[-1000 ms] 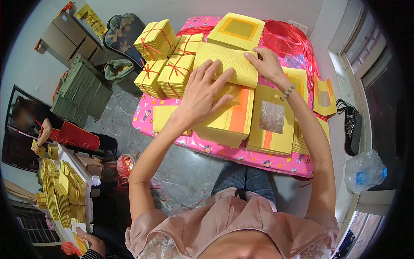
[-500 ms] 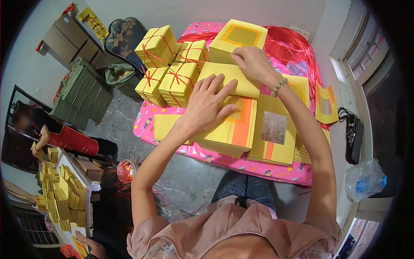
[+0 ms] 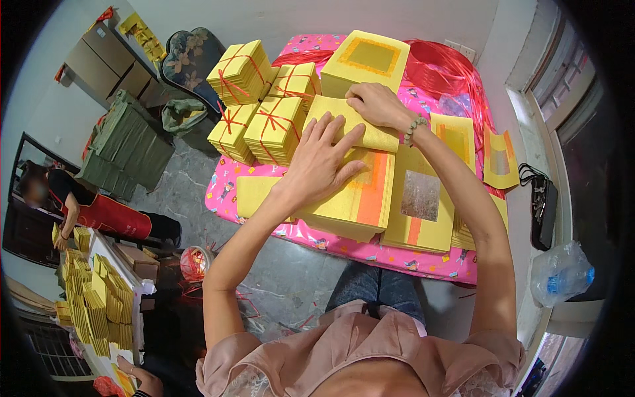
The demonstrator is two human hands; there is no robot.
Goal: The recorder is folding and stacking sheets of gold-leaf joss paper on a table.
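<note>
My left hand (image 3: 319, 159) lies flat with fingers spread on a stack of yellow paper sheets (image 3: 344, 213), which bear an orange band. It presses on a folded-over yellow paper sheet (image 3: 331, 106) on top. My right hand (image 3: 378, 107), with a beaded bracelet at the wrist, is closed at the far edge of that sheet; its fingertips are partly hidden. Just beyond stands a taller yellow paper stack (image 3: 360, 76) with a framed square on top. To the right, another yellow stack (image 3: 418, 225) shows a silvery square and an orange strip.
Several yellow bundles tied with red ribbon (image 3: 272, 129) stand at the left on the pink covered table (image 3: 225, 178). Red ribbon (image 3: 440, 66) lies at the back. A plastic bottle (image 3: 562, 274) sits on the right ledge. At far left a person (image 3: 106, 208) handles yellow bundles.
My right hand has moved a little to the left and nearer, along the folded sheet's far edge. My left hand stays in place. The far-left person's arm has moved slightly.
</note>
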